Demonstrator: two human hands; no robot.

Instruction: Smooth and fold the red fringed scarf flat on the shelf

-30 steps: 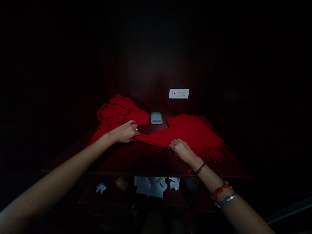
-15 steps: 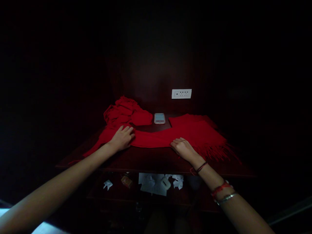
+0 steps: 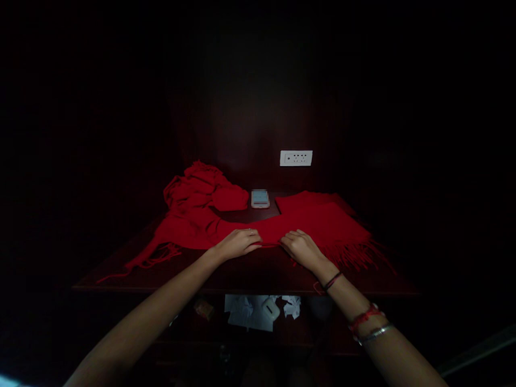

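A long red fringed scarf (image 3: 322,220) lies across the dark table, with one tasselled end at the right and more cloth gathered at the left. Near the middle of the front edge, my left hand (image 3: 241,243) has its thumb and fingers closed on the fabric. A short way to the right, my right hand (image 3: 301,246) is curled over the same edge, fingertips tucked into the cloth. A narrow stretch of scarf shows between both hands. Behind, at the left, sits a crumpled red heap (image 3: 201,188); whether it is a separate piece I cannot tell.
A phone (image 3: 260,199) with a lit screen lies behind the scarf. The back wall carries a white socket panel (image 3: 296,158). On a lower shelf are paper sheets (image 3: 248,314), a white case (image 3: 270,309), a crumpled paper (image 3: 291,306) and a small box (image 3: 203,309).
My left hand has moved right along the scarf's front edge, close to my right hand. The right hand stays at nearly the same spot. The view has shifted slightly.
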